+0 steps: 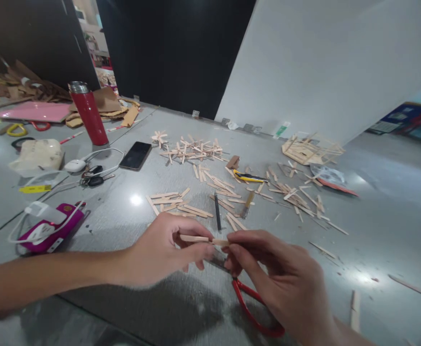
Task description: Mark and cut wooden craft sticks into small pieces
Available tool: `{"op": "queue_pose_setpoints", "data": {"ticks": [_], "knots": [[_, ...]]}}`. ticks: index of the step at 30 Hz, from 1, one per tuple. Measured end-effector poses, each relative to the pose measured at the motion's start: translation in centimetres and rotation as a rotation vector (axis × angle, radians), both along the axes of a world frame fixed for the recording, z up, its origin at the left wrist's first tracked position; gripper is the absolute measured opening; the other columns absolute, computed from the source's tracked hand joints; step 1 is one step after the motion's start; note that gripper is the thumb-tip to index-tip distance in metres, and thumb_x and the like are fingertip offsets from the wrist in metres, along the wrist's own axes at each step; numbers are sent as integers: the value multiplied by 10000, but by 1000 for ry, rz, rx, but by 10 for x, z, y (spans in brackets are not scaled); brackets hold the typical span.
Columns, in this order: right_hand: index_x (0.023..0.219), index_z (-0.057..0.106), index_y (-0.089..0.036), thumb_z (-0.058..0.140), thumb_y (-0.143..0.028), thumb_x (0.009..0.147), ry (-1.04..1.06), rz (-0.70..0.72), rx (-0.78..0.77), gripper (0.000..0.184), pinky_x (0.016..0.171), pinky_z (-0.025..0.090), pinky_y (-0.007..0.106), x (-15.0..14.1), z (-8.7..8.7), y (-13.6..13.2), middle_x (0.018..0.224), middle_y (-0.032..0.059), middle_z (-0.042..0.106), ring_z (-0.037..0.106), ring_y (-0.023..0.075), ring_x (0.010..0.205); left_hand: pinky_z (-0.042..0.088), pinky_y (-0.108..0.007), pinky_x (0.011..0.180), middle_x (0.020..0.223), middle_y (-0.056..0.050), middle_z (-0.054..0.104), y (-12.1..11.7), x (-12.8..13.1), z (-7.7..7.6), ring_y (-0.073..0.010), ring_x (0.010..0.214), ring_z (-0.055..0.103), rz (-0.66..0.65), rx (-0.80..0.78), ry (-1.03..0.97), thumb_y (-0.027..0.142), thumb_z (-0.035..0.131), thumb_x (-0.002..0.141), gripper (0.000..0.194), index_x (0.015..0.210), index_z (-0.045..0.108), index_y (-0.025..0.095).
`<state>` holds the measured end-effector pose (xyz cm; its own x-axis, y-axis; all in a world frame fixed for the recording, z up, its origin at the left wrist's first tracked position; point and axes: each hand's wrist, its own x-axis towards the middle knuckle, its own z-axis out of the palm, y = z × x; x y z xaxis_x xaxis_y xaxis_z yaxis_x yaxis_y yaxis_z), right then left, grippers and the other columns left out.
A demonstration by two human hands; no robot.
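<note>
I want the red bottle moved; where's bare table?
Mostly bare table lies between the phone, purple block and left hand, and right of the orange-edged packet. Crowded: the middle, with sticks around the yellow cutter, and around the keys.

The left hand (pixel 160 252) pinches a stick (pixel 194 238). The right hand (pixel 284 278) pinches a bit of wood (pixel 220 242) right by it. From the hands, red scissors (pixel 239 299) lie at 5 o'clock, a pencil (pixel 218 212) at 12 with loose sticks (pixel 192 156) past it, a yellow knife (pixel 248 177) at 1 and a stick frame (pixel 298 150) at 2. A phone (pixel 136 155) and red bottle (pixel 90 117) are at 10, and a purple box (pixel 70 223) is at 9.
</note>
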<state>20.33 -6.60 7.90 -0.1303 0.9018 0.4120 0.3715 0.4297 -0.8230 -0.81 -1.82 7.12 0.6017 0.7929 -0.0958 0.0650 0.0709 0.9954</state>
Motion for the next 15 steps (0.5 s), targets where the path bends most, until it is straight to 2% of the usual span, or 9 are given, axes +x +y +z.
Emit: {"op": "queue_pose_setpoints", "data": {"ticks": [3,7,12,15], "knots": [[972,741,-231,689,-132,958,-75,-7,37,113,568,588,101,0,-2,0,641,-58,748,723,77,516,482,-179,514,696,-30,718,1,2,-3,-105,575,617,-3,-4,40,287,665,934,222,811,749,122],[967,728,-229,669,-154,977,-86,8,-30,97,561,581,101,1,-7,1,643,-57,743,729,79,518,474,-170,543,639,-16,700,1,3,-5,-103,578,633,47,154,80,222,654,916,207,782,779,125],[970,721,-220,652,-146,981,-106,33,1,102,587,583,106,-1,-12,4,679,-46,752,728,79,545,456,-167,523,675,-27,747,3,0,-8,-119,582,666,29,271,122,261,674,942,195,928,829,143],[975,732,-215,669,-156,984,-192,38,61,87,568,570,129,-1,-15,6,672,-44,742,705,85,529,465,-175,545,652,-35,744,2,-3,-15,-114,560,660,-1,504,128,245,604,1014,264,889,818,153]]}}
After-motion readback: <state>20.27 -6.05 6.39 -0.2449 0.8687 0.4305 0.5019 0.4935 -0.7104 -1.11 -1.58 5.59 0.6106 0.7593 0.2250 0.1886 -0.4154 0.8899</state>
